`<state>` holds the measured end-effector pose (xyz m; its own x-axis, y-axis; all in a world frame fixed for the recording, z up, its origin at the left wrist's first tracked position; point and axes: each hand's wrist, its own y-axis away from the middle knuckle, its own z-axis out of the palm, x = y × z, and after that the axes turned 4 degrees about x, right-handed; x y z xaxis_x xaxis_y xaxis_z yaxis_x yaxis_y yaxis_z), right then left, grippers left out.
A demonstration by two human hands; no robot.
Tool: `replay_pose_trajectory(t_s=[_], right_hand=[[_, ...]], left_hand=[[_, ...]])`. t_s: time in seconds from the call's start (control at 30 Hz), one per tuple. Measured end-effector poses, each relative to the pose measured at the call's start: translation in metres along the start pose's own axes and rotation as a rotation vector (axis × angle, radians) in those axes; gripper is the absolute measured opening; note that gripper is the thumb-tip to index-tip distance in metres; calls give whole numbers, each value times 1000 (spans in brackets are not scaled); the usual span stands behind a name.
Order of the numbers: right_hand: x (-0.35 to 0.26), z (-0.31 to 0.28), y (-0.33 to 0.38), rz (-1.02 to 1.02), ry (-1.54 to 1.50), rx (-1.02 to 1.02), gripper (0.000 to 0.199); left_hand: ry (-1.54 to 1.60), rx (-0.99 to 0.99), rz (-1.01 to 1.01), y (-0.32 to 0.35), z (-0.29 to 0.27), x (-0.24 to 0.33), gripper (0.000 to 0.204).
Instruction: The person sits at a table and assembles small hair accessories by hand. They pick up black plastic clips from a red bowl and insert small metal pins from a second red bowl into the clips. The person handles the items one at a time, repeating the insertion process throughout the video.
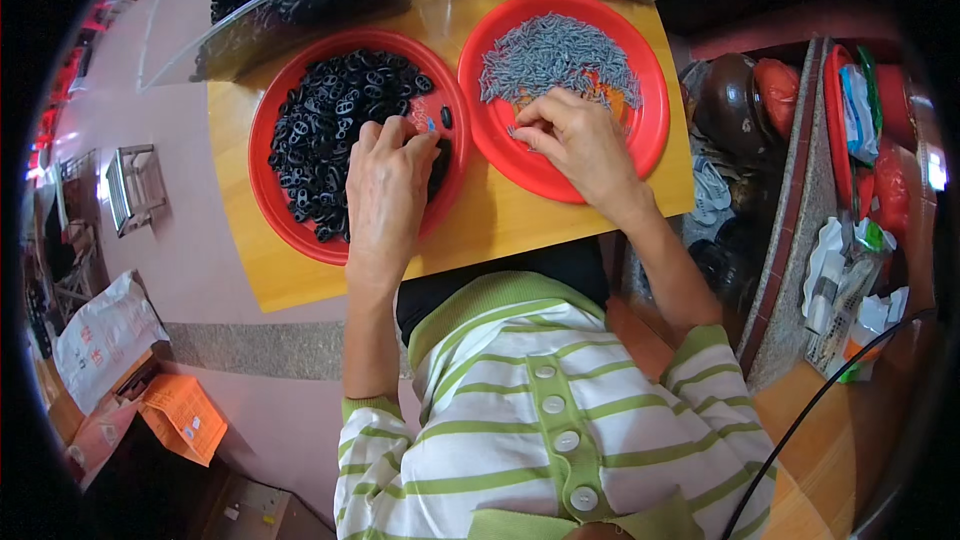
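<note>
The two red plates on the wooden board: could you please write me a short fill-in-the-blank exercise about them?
1. The left hand rests on the plate of ____ ring-shaped parts.
2. The right hand picks at small ____ pins.
3. Both plates are ____ in colour.

Missing words: black; grey; red

Two red plates on a yellow-tan wooden board (560,215): the left plate (275,210) carries glossy black rings (330,115); the right plate (640,130) carries a heap of grey pins (560,55), with a patch of orange beneath. The shirt (520,410) is white with light green horizontal stripes, green collar and cuffs, and white buttons (553,405). The floor (180,270) is pale pink, with an orange paper (185,415) lying on it.
</note>
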<state>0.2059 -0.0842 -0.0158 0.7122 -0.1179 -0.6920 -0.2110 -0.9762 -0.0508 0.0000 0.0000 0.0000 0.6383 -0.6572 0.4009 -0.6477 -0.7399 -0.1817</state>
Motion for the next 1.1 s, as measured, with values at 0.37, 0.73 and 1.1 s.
replay_pose_trajectory(t_s=[0.37,0.73,1.1], right_hand=[[-8,11,10,-128,139,154,10],[-2,-3,10,-48,-232,174,12],[-30,-10,25,288,-860,17,14]], left_hand=[[-75,-42,52,-3,0,7,19],[81,102,32,3,2,1,13],[1431,-14,-460,33,11,37,16]])
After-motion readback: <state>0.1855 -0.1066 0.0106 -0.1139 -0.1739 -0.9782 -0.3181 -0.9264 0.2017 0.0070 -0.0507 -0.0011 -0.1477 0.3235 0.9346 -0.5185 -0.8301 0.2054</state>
